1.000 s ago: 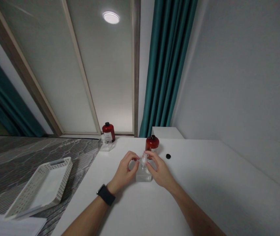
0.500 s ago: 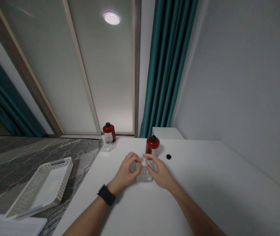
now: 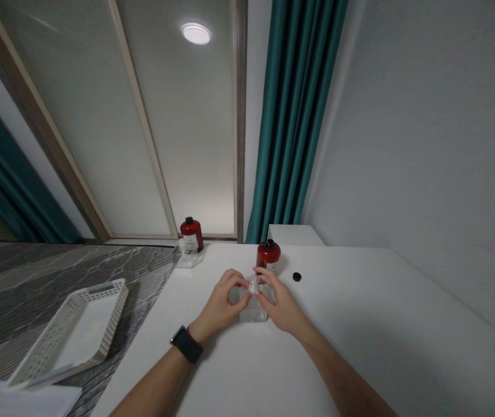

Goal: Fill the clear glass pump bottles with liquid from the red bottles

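On bench (image 3: 239, 370): container (image 3: 253, 314) between your hands (image 3: 225, 300); bottle (image 3: 268, 252) behind it, cap (image 3: 297, 277) to bottle's right; second bottle (image 3: 191, 234) at back left; basket (image 3: 109, 333) left of bench.

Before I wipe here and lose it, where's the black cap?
In the head view, the black cap lies on the white table, right of the nearer red bottle and beyond the right hand.

a small clear piece (image 3: 253, 284), partly hidden by fingers (image 3: 237, 281), looks blurred.
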`<state>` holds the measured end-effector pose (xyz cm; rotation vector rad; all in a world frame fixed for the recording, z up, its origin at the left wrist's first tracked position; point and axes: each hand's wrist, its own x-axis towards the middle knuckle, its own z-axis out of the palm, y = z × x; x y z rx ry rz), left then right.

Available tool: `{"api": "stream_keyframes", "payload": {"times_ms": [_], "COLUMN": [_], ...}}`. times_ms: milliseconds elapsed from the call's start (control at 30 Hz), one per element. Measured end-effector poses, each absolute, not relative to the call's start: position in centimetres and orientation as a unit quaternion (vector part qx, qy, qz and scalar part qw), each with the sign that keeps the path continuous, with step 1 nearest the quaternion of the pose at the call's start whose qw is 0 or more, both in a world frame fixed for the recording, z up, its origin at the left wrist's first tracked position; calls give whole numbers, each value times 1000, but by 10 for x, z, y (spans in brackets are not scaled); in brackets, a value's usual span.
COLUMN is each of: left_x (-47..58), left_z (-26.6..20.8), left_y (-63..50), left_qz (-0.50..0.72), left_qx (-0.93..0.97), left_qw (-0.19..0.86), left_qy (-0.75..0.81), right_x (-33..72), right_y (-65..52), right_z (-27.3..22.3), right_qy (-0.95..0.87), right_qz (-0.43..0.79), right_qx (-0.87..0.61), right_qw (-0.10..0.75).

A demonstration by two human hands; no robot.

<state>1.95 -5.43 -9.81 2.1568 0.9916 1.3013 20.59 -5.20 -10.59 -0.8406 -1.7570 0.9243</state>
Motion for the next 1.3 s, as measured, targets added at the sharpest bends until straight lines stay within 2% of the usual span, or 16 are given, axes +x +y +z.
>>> {"api": "stream_keyframes", "payload": {"times_ms": [233, 600, 900, 1300], "left_x": [19, 18, 18, 16], "left_z": [-101, -99, -99, -101], "left_y": [-53, -52, -52, -50], "left_qz": [470, 461, 461, 454], "left_qx": [774, 781, 775, 778], "left_qw": [217, 220, 224, 240], "left_qy": [363, 358, 369, 363], "right_x": [207, 201, 207, 209], "right_y": [-53, -52, -49, -46], "right_z": [-103, -111, -116, -117], "right_qy": [-710, -698, -714, -705], "right_qz": [395, 351, 335, 386], "right_qx": [-340, -391, -360, -335], "right_qw": [474, 486, 498, 492]}}
